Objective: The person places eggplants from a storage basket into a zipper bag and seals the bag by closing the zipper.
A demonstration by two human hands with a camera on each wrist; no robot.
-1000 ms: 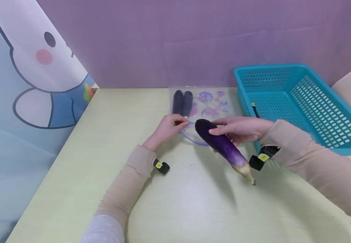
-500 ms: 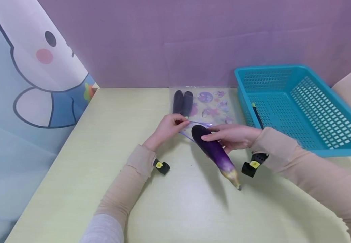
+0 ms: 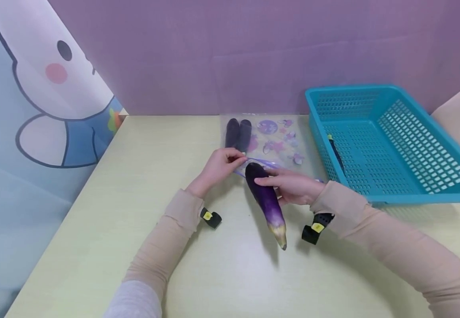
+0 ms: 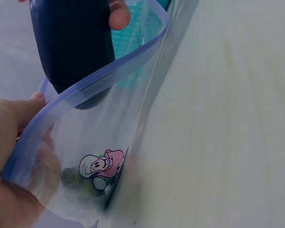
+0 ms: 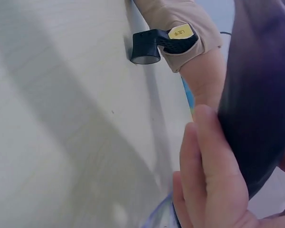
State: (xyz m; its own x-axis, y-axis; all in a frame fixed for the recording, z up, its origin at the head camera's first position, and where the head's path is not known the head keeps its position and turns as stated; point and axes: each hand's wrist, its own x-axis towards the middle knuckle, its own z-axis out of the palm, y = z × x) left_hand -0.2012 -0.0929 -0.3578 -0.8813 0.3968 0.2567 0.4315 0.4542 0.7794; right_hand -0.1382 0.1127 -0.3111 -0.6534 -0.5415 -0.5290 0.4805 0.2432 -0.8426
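My left hand [image 3: 222, 165] pinches the purple rim of a clear printed zip bag [image 3: 271, 145], which lies flat at the table's back. Two dark eggplants [image 3: 232, 134] lie inside its left part. In my right hand [image 3: 293, 186] is another eggplant [image 3: 268, 205], gripped near its rounded dark end, its pale stem end pointing towards me. From the left wrist view, that eggplant's rounded end [image 4: 73, 52] sits just within the parted bag mouth, seen through the plastic below the rim. Stem ends [image 4: 69, 176] show deeper in the bag.
A blue plastic basket [image 3: 424, 198] stands at the right, close to the bag. Against its left inner side leans a slim dark thing [image 3: 336, 154] with a yellow-green tip, partly hidden. A purple cloth wall [image 3: 214, 57] rises behind the table [image 3: 134, 212].
My right hand has moved left and slightly towards me, bringing the eggplant to the bag's mouth and swinging its stem end left. My left hand keeps its hold on the rim.
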